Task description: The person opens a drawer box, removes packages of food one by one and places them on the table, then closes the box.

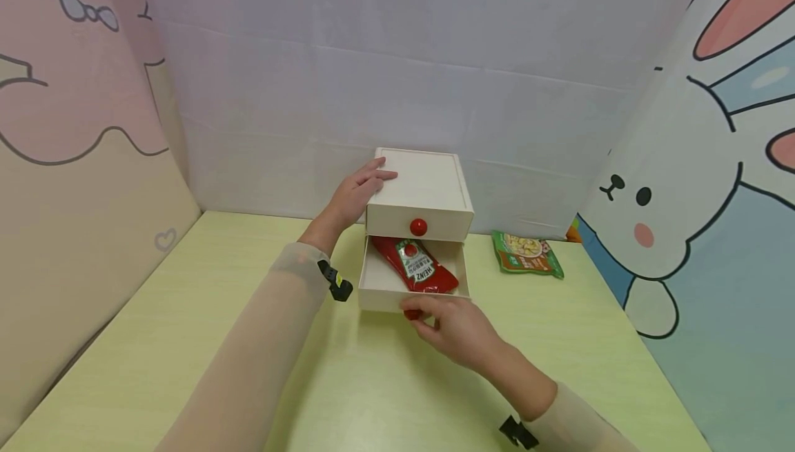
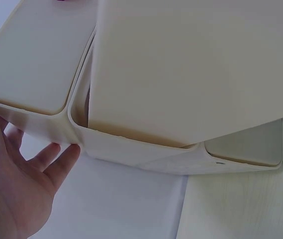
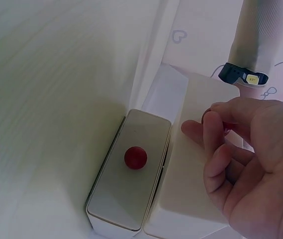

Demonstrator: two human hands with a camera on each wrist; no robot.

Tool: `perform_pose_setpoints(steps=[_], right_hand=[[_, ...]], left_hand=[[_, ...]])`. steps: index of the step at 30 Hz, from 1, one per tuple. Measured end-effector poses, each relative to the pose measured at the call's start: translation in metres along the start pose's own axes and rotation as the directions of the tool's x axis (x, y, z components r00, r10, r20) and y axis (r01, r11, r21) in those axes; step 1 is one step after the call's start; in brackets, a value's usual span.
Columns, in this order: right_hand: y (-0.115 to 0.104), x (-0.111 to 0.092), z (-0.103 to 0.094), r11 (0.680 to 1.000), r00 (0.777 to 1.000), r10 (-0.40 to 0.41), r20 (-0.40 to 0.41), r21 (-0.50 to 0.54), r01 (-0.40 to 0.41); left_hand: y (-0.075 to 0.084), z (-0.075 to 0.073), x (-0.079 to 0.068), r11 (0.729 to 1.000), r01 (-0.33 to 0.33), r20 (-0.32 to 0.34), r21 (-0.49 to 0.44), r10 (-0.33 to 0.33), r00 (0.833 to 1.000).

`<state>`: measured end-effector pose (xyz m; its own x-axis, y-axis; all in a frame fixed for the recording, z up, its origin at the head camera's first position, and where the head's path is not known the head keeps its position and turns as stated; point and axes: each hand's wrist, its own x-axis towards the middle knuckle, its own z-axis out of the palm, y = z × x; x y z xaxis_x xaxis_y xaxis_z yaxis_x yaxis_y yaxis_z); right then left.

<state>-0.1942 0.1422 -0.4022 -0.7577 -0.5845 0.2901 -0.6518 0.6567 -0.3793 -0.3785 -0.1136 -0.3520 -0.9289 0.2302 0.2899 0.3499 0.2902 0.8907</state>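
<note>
A white drawer cabinet (image 1: 428, 176) stands against the back wall, its top drawer closed with a red round knob (image 1: 419, 227). The drawer (image 1: 380, 300) below is pulled out and holds a red Heinz ketchup pouch (image 1: 428, 269) lying slantwise. My right hand (image 1: 462, 331) pinches that drawer's red knob (image 1: 411, 314) between thumb and fingers. On the cabinet's upper left edge rests my left hand (image 1: 357, 197), fingers extended over the top. The left wrist view shows the left hand (image 2: 24, 184) against the cabinet's side. A closed bottom drawer (image 3: 131, 184) with its own knob appears in the right wrist view.
A green and brown food packet (image 1: 528, 254) lies on the pale green table (image 1: 217, 314), to the right of the cabinet. A white sheet (image 1: 397, 59) hangs close behind. Printed cartoon panels flank the table on both sides.
</note>
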Motion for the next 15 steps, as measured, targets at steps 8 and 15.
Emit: perform_pose_setpoints(steps=[8,15], right_hand=[[-0.002,-0.007,0.000,1.000,1.000,-0.017,0.000,0.001,0.017],[-0.003,-0.011,0.001,0.999,0.999,-0.041,-0.010,-0.003,0.041]], left_hand=[[-0.001,0.000,0.000,1.000,0.002,0.001,-0.010,-0.002,1.000],[-0.002,0.001,0.001,1.000,0.010,0.001,-0.013,-0.010,1.000]])
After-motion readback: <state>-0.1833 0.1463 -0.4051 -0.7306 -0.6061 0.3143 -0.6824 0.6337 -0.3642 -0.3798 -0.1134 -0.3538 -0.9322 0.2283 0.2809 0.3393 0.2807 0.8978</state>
